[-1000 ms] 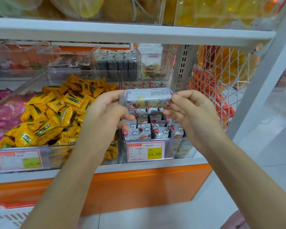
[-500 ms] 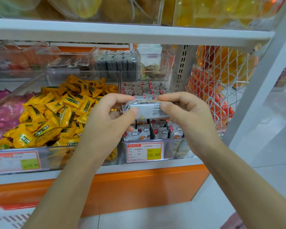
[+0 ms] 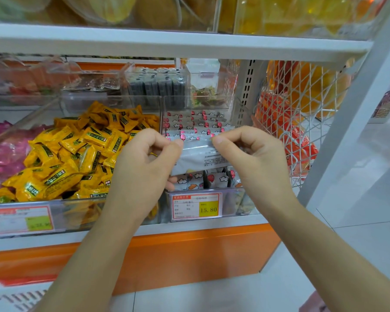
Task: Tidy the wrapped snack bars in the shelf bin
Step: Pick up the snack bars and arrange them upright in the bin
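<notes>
**Two hands hold one bar over the right-hand bin**

Head view: the left hand (image 3: 142, 163) and the right hand (image 3: 254, 161) hold a single grey wrapped snack bar (image 3: 198, 156) between them. Each grip is closed on one end of its upper edge, thumb against curled fingers. The bar lies crosswise with its printed side toward the camera. It sits above the front half of the clear shelf bin (image 3: 232, 206), which stands at the right end of the shelf (image 3: 200, 225), up against its front edge. Inside the bin, rows of bars (image 3: 189, 124) fill the back, and a few upright bars (image 3: 196, 181) stand against the front wall. A price tag (image 3: 196, 206) reading 15.80 is fixed to that wall. A heap of yellow sweets (image 3: 77, 154) fills the bin just to the left.
</notes>
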A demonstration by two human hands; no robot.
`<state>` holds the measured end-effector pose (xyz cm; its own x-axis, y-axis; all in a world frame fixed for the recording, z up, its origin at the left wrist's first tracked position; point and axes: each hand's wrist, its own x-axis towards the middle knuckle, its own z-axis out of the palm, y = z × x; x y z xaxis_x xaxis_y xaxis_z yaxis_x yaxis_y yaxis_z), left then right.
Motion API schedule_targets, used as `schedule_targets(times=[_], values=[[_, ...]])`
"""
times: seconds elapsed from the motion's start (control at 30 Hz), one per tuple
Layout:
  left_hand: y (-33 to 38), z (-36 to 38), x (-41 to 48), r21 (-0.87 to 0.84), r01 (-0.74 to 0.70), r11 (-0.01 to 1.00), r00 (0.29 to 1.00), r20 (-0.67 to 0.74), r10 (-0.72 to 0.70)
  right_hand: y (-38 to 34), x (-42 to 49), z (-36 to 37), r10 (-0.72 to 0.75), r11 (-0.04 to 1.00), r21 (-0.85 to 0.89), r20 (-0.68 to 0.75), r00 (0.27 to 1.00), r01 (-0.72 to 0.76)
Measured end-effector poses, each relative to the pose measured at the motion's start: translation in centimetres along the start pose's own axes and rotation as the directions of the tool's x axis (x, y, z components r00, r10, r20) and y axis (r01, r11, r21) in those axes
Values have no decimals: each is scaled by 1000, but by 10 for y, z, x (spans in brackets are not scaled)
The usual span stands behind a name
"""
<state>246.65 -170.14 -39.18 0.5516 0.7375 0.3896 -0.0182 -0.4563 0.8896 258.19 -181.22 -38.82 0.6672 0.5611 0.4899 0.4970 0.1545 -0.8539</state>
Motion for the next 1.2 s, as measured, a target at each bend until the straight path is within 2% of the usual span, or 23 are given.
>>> schedule_targets(times=[0.17, 0.27, 0.4, 0.53, 0.6, 0.73, 0.87, 0.93, 1.0, 1.13, 1.2], values=[[0, 1, 0, -2, 5, 1000, 1000, 13, -5, 0, 1, 1, 26, 999, 23, -21, 999, -25], [0, 2, -1, -23, 1, 1000, 998, 67, 0, 3, 3, 0, 62, 998, 33, -59, 996, -60], [0, 5, -4, 133, -74, 988, 992, 111, 59, 8, 6, -2, 108, 993, 52, -79, 991, -104], [-3, 5, -2, 157, -91, 983, 995, 64, 82, 10, 9, -4, 180, 947, 270, 3, 984, -174], [-4, 5, 0, 141, -81, 987, 997, 29, 78, 9, 9, -6, 163, 925, 333, 85, 983, -182], [-4, 6, 2, 148, -85, 985, 996, -8, 87, 10, 11, -9, 84, 971, 205, 185, 979, -122], [-3, 11, 4, 255, -127, 958, 991, 0, 131, 8, 12, -12, 81, 969, 230, 67, 994, -94], [-4, 12, 5, 453, -208, 867, 973, 6, 231, 11, 15, -16, 125, 965, 235, -15, 992, -118], [-4, 13, 6, 611, -269, 744, 956, 75, 284, 15, 18, -21, 169, 966, 216, -103, 980, -144], [-8, 23, 7, 777, -352, 522, 935, 322, 152, 20, 22, -25, 211, 963, 210, -201, 957, -169], [-11, 29, 7, 834, -388, 393, 919, 383, 94, 22, 22, -25, 208, 965, 204, -203, 957, -166]])
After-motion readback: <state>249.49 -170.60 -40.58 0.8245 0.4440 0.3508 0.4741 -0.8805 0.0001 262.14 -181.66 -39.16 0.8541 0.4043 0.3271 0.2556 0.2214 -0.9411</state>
